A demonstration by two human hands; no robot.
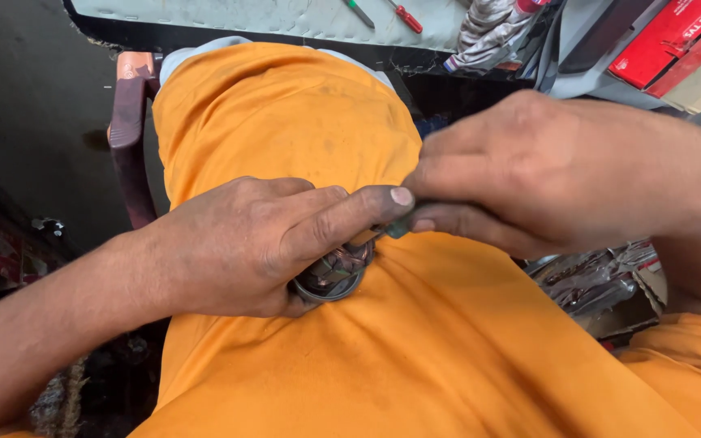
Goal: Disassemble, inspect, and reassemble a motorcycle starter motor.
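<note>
Down on the lap, draped in orange cloth (415,341), the left hand (237,247) cups a small round metal part (334,276), its grip closed around the ring so the copper-coloured windings inside face up and stay steady. The right hand (545,174) comes in from three o'clock, fingers pressed together on a slim tool (397,229) whose tip meets the left forefinger. The part sits at five o'clock of the left grip, mostly hidden under it. Screwdrivers (406,16) lie on the desk (285,18) at twelve o'clock.
</note>
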